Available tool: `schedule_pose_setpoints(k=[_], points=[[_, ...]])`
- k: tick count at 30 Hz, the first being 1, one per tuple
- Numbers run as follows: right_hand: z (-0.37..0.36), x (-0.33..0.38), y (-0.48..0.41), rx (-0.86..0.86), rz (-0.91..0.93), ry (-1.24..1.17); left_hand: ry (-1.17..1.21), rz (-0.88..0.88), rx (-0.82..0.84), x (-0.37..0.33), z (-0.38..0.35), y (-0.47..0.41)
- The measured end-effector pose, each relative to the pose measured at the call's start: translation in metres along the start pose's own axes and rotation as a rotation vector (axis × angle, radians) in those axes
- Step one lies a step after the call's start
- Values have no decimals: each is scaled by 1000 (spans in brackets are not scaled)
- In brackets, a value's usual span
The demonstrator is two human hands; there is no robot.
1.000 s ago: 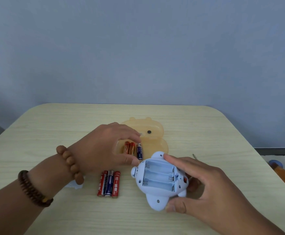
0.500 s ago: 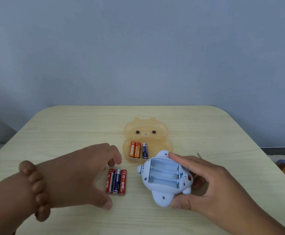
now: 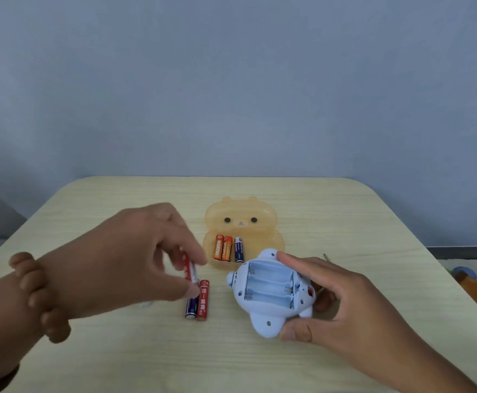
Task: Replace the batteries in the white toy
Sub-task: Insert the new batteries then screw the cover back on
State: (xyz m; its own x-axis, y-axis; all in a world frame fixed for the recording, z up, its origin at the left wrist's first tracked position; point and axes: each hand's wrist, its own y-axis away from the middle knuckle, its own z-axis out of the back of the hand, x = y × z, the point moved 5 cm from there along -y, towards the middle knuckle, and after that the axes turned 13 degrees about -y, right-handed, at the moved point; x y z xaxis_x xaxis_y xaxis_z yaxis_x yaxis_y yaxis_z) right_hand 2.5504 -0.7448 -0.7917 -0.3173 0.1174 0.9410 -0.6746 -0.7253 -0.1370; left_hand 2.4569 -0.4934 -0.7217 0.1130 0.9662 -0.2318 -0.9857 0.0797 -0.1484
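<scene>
White toy point(image 3: 271, 296) lies belly-up near the worktop point(image 3: 118, 358) centre, steadied by our right hand point(image 3: 342, 304), fingers clasped on its body. All three bay slots are empty: removal looks done, loading is left. Our left hand point(image 3: 123, 256) has its fingers pinched on a red battery point(image 3: 189, 270); two more point(image 3: 198, 303) lie beneath. The orange bear-shaped case point(image 3: 243, 222), toward the far edge, holds three batteries point(image 3: 228, 248).

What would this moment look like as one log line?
left hand: lifting red battery | right hand: steadying white toy | battery bay: empty
</scene>
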Motion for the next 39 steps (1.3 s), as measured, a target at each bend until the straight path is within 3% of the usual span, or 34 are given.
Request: schedule_pose_setpoints(k=[6,12,23,39], points=[[-3,1,-1,12,-2,-5,399,23,-149,-36,-12,-24],[-3,2,-2,8,12,7,326,-22,-323,-59,-25,-39],[-4,11,-4,37,58,-13,119,-98,-350,-73,-27,-36],[-4,16,-5,36,67,-12,91,-246,-428,-80,-37,-36]])
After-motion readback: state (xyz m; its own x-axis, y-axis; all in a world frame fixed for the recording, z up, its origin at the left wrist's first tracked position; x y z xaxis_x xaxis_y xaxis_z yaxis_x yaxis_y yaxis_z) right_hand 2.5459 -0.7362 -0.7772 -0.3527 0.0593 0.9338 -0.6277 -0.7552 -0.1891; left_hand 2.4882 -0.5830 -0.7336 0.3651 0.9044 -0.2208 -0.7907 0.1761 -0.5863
